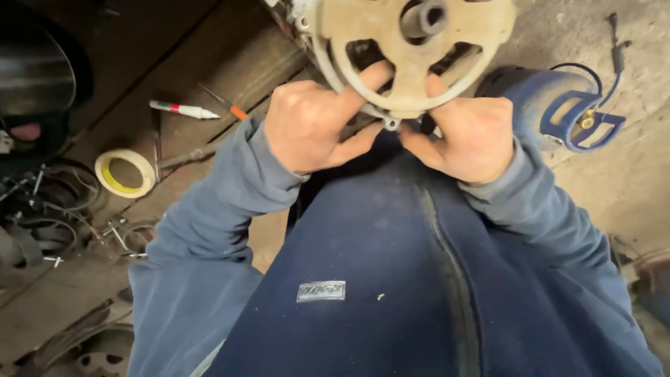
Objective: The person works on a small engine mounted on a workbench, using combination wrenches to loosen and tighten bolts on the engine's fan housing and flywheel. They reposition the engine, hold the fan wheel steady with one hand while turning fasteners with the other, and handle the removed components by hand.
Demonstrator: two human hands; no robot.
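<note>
Beige cast-metal housing [412, 52], round and spoked, stands directly ahead of both hands, its shaft hub facing the camera. Left hand [310, 126] and right hand [467, 136] pinch its lower rim, fingers closed on the edge, equally near. Blue gas canister [551, 105] crowds the right; tape roll [125, 173] lies well left.

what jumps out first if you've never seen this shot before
At top centre, a round, spoked metal housing in worn beige, gripped at its lower rim by the left hand and the right hand. Just right of it lies a blue gas cylinder. At left, on the dark wooden boards, sit a roll of yellow tape and a white marker pen.
</note>
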